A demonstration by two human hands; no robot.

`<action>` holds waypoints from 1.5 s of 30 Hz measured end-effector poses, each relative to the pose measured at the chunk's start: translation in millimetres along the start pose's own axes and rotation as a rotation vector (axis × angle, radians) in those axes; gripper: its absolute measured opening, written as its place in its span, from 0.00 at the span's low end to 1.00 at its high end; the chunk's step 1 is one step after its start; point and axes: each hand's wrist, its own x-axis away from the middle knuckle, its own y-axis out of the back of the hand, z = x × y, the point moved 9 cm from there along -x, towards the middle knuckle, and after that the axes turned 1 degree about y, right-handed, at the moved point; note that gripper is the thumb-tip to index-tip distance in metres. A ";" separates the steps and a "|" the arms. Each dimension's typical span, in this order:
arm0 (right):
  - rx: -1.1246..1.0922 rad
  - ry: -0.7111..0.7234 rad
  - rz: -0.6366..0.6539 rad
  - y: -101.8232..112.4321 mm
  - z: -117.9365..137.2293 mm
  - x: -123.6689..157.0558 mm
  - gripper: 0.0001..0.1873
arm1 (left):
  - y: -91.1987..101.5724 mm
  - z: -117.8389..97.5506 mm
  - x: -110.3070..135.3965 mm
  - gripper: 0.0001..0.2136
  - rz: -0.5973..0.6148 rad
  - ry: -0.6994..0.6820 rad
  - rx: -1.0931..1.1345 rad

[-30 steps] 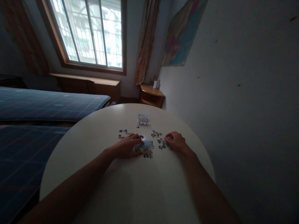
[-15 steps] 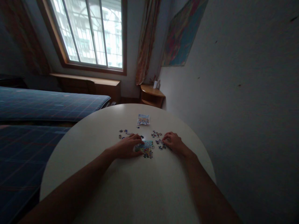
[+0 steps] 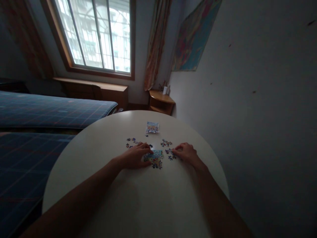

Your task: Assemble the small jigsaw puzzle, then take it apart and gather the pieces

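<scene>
Flat and unclenched, the left hand (image 3: 135,156) steadies the colourful half-built cardboard jigsaw (image 3: 156,159); right of it, the right hand (image 3: 186,152) touches small loose pieces (image 3: 170,153), grip seemingly indiscernible.

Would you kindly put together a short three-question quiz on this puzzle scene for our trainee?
1. True or false: the left hand touches the joined patch of puzzle.
2. Fill in: the right hand rests at a cluster of loose puzzle ___ on the round table.
3. Where does the small picture card lie? A) beyond the puzzle, toward the window; B) under the left hand; C) at the table's near edge.
Key: 1 true; 2 pieces; 3 A.
</scene>
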 end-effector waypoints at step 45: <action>-0.225 0.273 0.008 -6.5 63.4 13.0 0.09 | -2.3 3.7 -1.1 0.14 0.021 -0.004 0.023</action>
